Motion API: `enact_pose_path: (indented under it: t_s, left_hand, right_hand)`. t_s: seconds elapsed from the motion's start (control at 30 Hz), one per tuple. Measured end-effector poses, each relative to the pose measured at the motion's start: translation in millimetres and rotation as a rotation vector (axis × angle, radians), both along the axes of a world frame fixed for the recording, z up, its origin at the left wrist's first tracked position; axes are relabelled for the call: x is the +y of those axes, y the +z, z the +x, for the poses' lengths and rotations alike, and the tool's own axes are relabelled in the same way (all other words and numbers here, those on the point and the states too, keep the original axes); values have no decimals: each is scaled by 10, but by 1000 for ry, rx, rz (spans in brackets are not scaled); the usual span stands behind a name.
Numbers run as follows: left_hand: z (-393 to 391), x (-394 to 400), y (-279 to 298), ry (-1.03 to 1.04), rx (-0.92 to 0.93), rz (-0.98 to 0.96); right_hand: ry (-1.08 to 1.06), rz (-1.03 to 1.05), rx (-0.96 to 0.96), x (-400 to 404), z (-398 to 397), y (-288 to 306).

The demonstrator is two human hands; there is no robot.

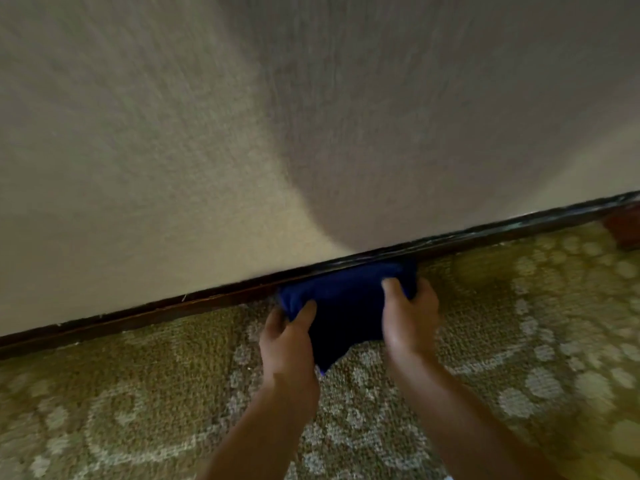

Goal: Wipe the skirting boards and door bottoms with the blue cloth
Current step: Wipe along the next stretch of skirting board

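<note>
The blue cloth (346, 299) was bunched up and pressed against the dark skirting board (207, 299), at the place where the board met the carpet (138, 393). Both hands held it. The left hand (287, 341) gripped the left end of the cloth, with the thumb curled over the top of the fabric and the other fingers hidden under it. The right hand (410, 313) gripped the right end in the same way: one finger lay on top of the cloth, and the rest were wrapped around its edge and could not be seen. A loose corner of the cloth hung down between the two wrists and touched the carpet.

The upper edge of the cloth covered a short part of the skirting board, so that part of the board was hidden. The board ran diagonally across the view, lower at the left and higher at the right, and its right part looked darker and a little shiny. Above it the pale wall (138, 150) was strongly blurred, and a big rounded shadow (415, 150) lay on it. At the far right edge a reddish-brown object (623, 228) was cut off by the frame, and I could not tell what it was. The pattern of the carpet was also soft and unclear.
</note>
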State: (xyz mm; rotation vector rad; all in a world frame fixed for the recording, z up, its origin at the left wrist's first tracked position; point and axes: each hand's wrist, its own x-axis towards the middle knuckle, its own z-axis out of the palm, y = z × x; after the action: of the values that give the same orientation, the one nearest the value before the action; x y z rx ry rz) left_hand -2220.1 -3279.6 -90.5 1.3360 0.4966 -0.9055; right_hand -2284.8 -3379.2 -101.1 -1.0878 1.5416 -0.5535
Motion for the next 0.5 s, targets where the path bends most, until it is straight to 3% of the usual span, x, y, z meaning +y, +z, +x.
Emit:
enact_pose_path:
  t_s: [0.27, 0.5]
  left_hand:
    - [299, 237, 41, 276, -14, 41]
    - [117, -8, 85, 58, 9, -22]
  right_hand:
    - [342, -87, -124, 286, 285, 149]
    - [56, -115, 16, -76, 128, 97]
